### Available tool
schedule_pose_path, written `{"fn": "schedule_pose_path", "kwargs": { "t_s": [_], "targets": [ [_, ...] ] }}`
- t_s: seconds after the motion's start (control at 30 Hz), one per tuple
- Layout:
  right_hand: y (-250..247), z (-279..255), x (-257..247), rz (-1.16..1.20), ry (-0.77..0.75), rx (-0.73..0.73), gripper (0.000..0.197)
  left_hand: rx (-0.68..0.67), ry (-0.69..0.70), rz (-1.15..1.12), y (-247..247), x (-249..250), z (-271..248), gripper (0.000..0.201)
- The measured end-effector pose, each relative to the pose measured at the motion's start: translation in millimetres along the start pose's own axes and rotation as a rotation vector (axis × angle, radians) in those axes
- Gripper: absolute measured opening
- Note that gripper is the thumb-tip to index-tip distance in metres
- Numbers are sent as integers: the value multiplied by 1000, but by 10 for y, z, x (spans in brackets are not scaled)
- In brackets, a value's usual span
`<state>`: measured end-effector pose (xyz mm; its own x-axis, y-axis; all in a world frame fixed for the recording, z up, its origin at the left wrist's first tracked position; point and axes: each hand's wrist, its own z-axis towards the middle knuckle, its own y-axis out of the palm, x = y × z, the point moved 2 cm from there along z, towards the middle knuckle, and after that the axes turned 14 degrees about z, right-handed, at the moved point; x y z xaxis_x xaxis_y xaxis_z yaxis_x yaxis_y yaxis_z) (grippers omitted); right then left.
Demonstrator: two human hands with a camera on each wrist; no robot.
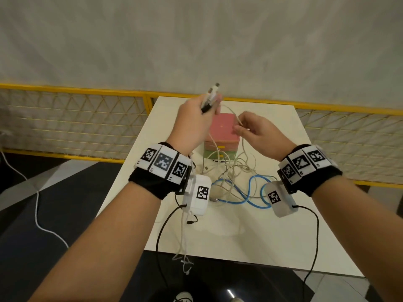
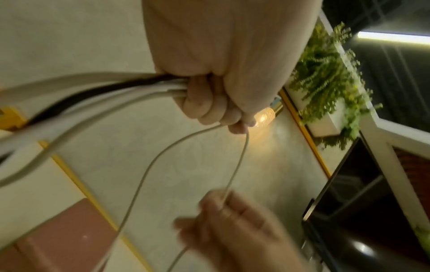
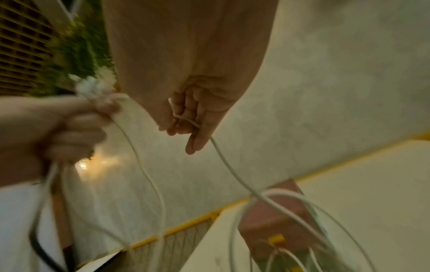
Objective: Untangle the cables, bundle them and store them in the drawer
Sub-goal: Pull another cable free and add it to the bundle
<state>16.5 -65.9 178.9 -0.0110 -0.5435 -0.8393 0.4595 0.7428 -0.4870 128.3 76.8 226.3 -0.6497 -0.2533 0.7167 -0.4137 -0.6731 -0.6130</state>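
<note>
My left hand [image 1: 196,118] is raised above the table and grips a bunch of cable ends [image 1: 212,94], several white and one black, with plugs sticking out on top. In the left wrist view the cables [image 2: 97,92] leave that fist [image 2: 209,103] toward the left. My right hand [image 1: 255,129] pinches one thin white cable [image 1: 239,122] that runs over from the left hand; its fingers [image 3: 186,117] curl round the cable [image 3: 223,156]. The white tangle [image 1: 231,168] and a blue cable [image 1: 239,190] lie on the white table [image 1: 261,236]. A small drawer unit [image 1: 222,136], pink above green, stands behind the tangle.
A yellow wire fence [image 1: 76,118] runs behind the table. Cable ends hang over the table's front edge [image 1: 183,247]. A loose white cord [image 1: 37,205] lies on the dark floor at left. Green plants [image 2: 325,73] sit beyond the fence.
</note>
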Motion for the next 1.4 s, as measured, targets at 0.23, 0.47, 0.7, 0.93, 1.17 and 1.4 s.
{"fn": "schedule_pose_path", "kwargs": {
  "t_s": [0.23,0.47,0.7,0.93,1.17,1.4],
  "targets": [
    [-31,-135,698,-68,195,28,25,292,-81,-269,-479,52,90,37],
    [-311,66,328,12,9,286,25,111,-170,-120,-349,-230,-6,40],
    [-347,-244,-438,-145,50,-157,21,52,-218,-206,-285,-268,-145,33],
    [50,-1020,-839,-169,283,-849,24,-198,-131,-303,-325,-11,-319,53],
    [8,-849,-923,-192,-35,-219,30,-433,105,-100,-309,277,-557,48],
    [493,-849,-854,257,-6,-280,30,-467,130,-190,-95,284,-641,46]
  ]
}}
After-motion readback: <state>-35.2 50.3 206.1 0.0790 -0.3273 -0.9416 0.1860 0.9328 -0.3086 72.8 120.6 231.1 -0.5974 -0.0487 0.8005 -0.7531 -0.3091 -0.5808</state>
